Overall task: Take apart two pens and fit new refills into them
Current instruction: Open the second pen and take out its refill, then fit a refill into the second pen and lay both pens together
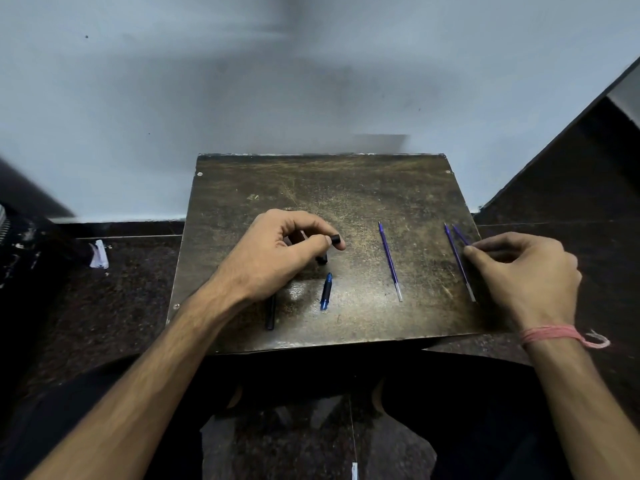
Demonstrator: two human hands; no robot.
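I am watching from the head view, and the job looks partway through. My left hand point(277, 251) is pinching a small black pen piece point(335, 240) between thumb and forefinger, above the table point(346, 181). A blue pen section point(326, 291) is lying loose just below that hand, and a dark barrel point(270, 313) is resting partly under my wrist, so I judge at least one pen is already apart. My right hand point(523, 271) is gripping a refill point(461, 234) at the table's right edge, with a second refill point(459, 261) touching beside it. A third refill point(390, 260) is lying well apart, mid-table. No refill is fitted yet, I judge.
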